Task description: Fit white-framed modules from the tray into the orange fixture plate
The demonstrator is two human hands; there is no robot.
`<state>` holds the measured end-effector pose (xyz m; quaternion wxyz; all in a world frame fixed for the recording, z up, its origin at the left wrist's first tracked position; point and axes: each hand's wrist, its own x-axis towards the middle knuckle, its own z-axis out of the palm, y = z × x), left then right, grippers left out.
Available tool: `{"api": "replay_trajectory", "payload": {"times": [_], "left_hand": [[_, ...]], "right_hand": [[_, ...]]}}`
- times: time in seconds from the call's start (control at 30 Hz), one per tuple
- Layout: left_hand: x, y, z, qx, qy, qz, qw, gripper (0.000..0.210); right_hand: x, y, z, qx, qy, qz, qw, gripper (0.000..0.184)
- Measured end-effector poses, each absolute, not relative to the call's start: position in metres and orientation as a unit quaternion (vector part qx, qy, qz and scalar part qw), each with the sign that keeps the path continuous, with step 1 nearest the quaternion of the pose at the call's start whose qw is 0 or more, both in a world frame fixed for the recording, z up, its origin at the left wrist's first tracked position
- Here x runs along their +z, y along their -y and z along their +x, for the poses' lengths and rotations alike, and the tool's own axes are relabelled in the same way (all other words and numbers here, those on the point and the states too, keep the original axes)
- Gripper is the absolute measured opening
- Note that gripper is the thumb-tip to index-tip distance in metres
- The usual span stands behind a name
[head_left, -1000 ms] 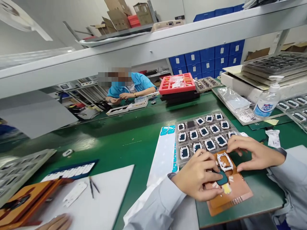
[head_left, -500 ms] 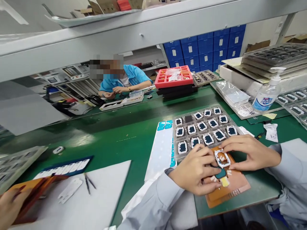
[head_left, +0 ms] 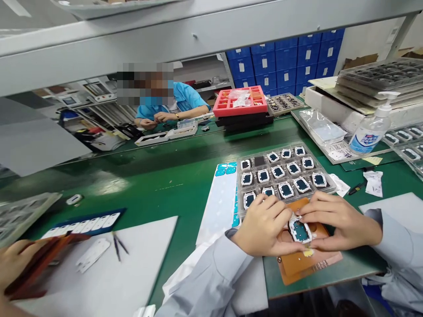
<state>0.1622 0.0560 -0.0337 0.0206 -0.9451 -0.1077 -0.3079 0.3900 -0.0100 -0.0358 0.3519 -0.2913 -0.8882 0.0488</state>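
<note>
A clear plastic compartment tray [head_left: 325, 187] on the green desk [head_left: 165, 185] holds rows of small white-framed dark parts. Just in front of it, a white rectangular frame with a teal insert [head_left: 300, 230] lies on an orange-brown jig plate [head_left: 304, 264]. The left hand [head_left: 264, 226] pinches the frame's left edge; the right hand [head_left: 337, 220] presses its right edge, seemingly gripping it.

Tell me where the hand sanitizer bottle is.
In the head view, the sanitizer bottle stands far right on the green bench, beside stacked trays.
</note>
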Motion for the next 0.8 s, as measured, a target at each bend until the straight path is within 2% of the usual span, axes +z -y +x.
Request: {"api": "replay_trajectory", "payload": {"times": [0.53,0.8], "left_hand": [[-0.0305,-0.0499,0.1611,-0.323,0.090,-0.942,0.033,0.052],[-0.0330,-0.0496,0.1600,-0.210,0.152,-0.963,-0.076,0.055]], "right_hand": [[-0.0421,0.0105,0.3929,0.071,0.891,-0.305,0.328,0.035],[-0.0412,0.0087,0.3898,0.113,0.892,-0.311,0.306,0.027]]}}
